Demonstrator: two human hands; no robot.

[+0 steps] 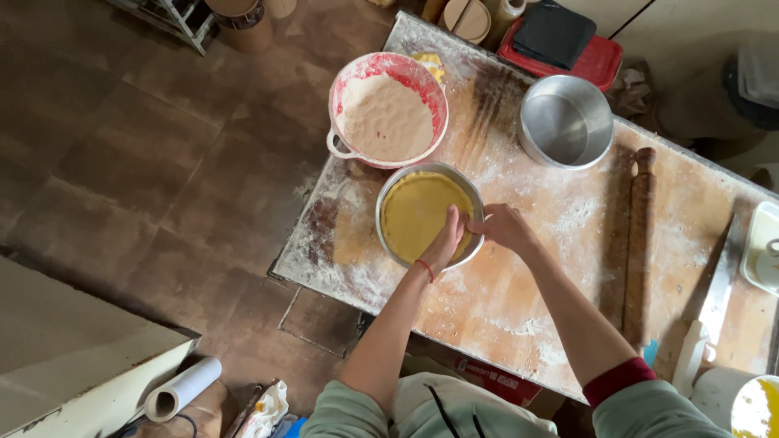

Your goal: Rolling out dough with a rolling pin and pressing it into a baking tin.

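Observation:
A round metal pan lined with yellow dough sits on the floured wooden table. My left hand reaches into the pan and presses the dough against its near right wall. On the pan's right rim rests my right hand, fingers touching the edge. A red band circles my left wrist.
A red bowl of flour stands behind the pan. An empty metal pan is at the back right. A long wooden rolling pin and a large knife lie to the right. A paper roll lies on the floor.

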